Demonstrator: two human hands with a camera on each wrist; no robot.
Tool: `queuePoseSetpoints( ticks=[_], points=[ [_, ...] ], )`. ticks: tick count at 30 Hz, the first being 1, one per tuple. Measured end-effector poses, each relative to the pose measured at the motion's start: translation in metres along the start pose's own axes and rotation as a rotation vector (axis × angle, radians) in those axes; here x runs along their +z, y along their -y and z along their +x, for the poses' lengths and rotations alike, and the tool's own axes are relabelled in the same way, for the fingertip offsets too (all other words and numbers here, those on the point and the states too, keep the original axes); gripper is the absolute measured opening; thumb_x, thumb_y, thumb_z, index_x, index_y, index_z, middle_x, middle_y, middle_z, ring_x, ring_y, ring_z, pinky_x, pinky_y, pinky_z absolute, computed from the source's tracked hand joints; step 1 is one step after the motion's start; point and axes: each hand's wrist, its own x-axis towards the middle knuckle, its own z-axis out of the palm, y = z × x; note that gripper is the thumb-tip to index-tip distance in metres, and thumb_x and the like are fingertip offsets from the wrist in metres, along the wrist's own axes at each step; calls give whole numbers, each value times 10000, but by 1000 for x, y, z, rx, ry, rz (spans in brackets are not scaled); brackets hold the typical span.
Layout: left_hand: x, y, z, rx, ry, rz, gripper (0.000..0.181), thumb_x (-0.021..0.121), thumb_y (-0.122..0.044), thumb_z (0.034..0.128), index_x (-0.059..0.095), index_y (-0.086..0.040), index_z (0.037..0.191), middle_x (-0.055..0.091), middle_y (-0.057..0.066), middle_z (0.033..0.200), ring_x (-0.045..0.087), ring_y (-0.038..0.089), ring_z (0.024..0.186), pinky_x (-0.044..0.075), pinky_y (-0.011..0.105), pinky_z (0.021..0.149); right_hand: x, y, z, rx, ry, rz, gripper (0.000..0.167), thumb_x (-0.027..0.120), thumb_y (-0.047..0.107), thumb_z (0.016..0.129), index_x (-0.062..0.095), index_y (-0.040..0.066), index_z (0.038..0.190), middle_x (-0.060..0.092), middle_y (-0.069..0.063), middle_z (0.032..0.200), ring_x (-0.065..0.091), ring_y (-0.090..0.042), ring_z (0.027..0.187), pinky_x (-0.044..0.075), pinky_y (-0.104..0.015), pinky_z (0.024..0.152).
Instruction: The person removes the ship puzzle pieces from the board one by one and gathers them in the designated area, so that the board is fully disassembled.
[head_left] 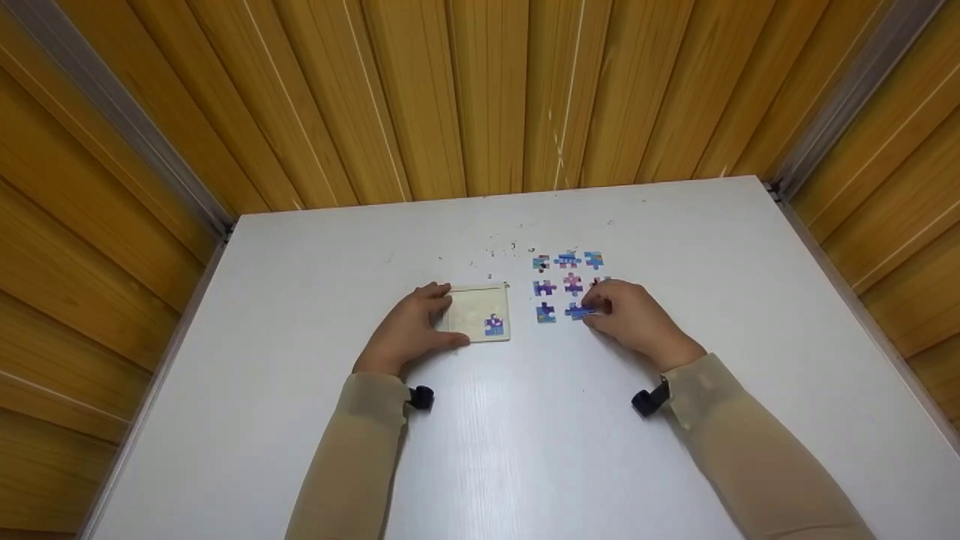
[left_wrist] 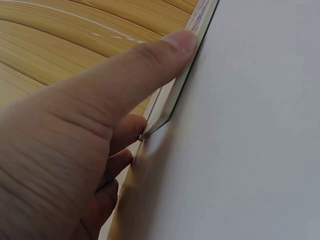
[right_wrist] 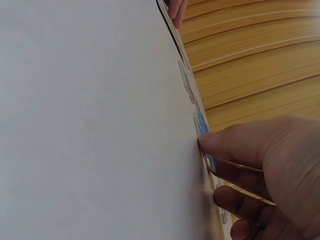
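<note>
My left hand (head_left: 405, 326) grips the left side of a square, pale wooden puzzle tray (head_left: 466, 306), thumb at its near edge and fingers at its far edge. One purple and blue jigsaw piece (head_left: 493, 325) sits in the tray's near right corner. To the right of the tray, my right hand (head_left: 637, 319) pinches a blue jigsaw piece (right_wrist: 202, 122) between thumb and fingers, at the near row of loose pieces. In the right wrist view that piece is slightly tilted off the table. The right hand partly covers another piece (head_left: 598, 281) behind it.
Several more loose jigsaw pieces (head_left: 568, 260) lie in rows right of the tray. Small dark crumbs (head_left: 514, 246) are scattered on the white table (head_left: 480, 450) beyond the tray. Yellow wooden panels (head_left: 487, 97) stand behind the table's far edge and at both sides.
</note>
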Motion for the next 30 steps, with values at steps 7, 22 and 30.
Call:
queuePoseSetpoints(
  ticks=[7, 22, 30],
  points=[
    [0, 1, 0, 3, 2, -12, 962, 1049, -435, 802, 639, -99, 1604, 469, -93, 1799, 298, 240, 1762, 269, 490, 1452, -1, 1, -1, -12, -5, -11, 209, 819, 156, 1018, 817, 129, 1225, 760, -108, 1282, 660, -327, 1150, 581, -533, 1075],
    [1, -1, 0, -7, 9, -25, 969, 1048, -440, 799, 633, -118, 1613, 464, -122, 1799, 294, 219, 1763, 276, 475, 1451, -3, 21, -3, 21, 8, 17, 252, 814, 198, 1053, 801, 166, 1303, 737, -67, 1392, 650, -304, 1160, 605, -430, 988],
    [1, 0, 0, -14, -1, -40, 970, 1053, -432, 797, 632, -124, 1615, 467, -122, 1796, 294, 229, 1763, 273, 483, 1452, 0, 44, 0, 16, 32, 18, 301, 789, 241, 1080, 786, 192, 1377, 707, -40, 1468, 637, -286, 1173, 618, -366, 898]
  ],
)
